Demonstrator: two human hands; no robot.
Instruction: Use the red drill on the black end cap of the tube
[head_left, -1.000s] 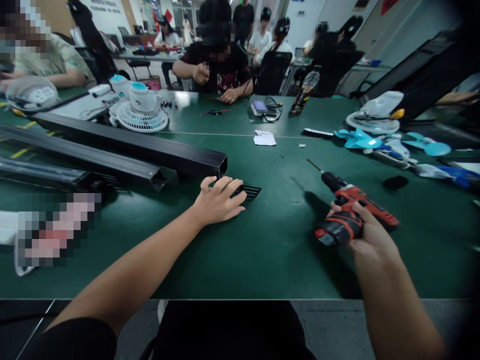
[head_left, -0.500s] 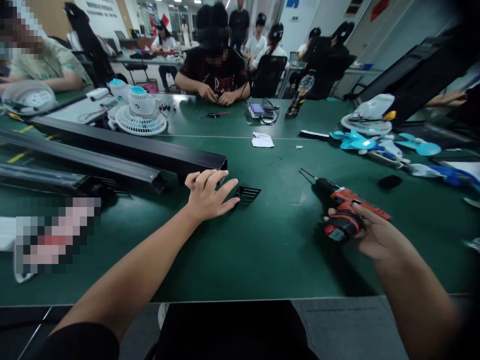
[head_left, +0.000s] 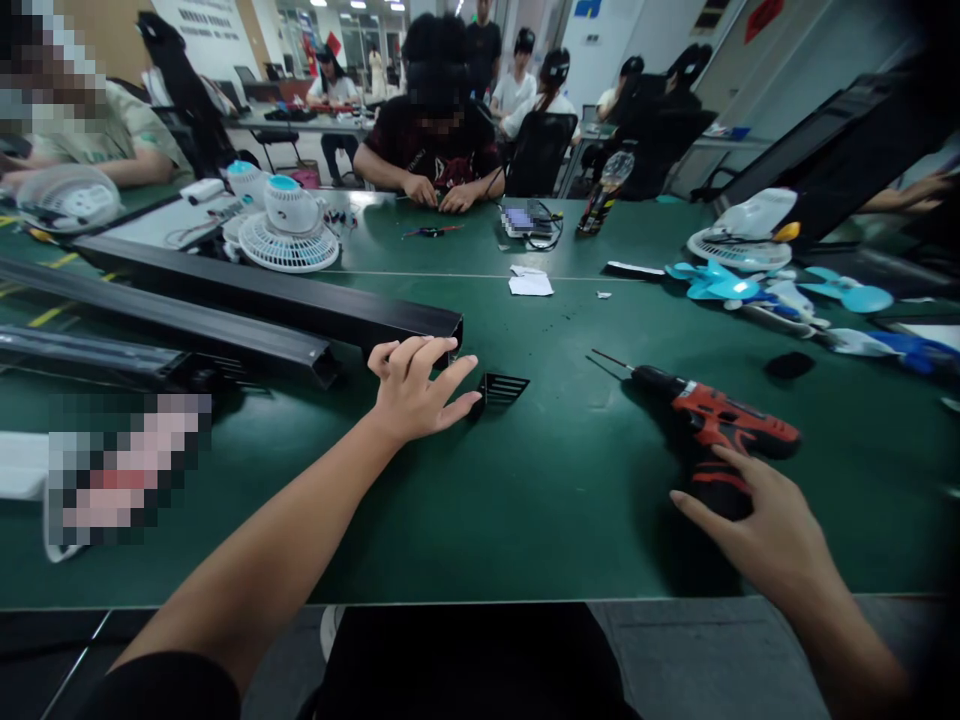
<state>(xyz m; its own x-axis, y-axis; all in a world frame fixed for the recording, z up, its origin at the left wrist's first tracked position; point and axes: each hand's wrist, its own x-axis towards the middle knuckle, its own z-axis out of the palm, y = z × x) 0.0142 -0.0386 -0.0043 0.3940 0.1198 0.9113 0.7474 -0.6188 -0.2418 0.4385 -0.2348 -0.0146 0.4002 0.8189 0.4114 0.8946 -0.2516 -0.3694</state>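
On the green table [head_left: 525, 500], the orange and black power drill [head_left: 739, 415] lies with its long bit pointing left. My right hand [head_left: 772, 515] is at the drill's battery end, thumb and fingers spread around it without a closed grip. Fingers apart and holding nothing, my left hand [head_left: 424, 395] hovers by the open end of a long black rectangular tube [head_left: 300, 295]. Just right of my left fingertips is a small black slotted piece [head_left: 505, 388]. A second black tube [head_left: 172, 320] lies left of my left hand.
White fan parts [head_left: 289, 235] stand at the back left. Blue fan blades [head_left: 712, 282] and a black oval piece [head_left: 790, 365] are on the right. A bottle [head_left: 600, 200] stands farther back. Across the table sits a person [head_left: 442, 150], hands on small parts.
My right hand has loosened from the drill, which now lies flatter on the table. My left hand has kept its spread pose. The view has shifted slightly.
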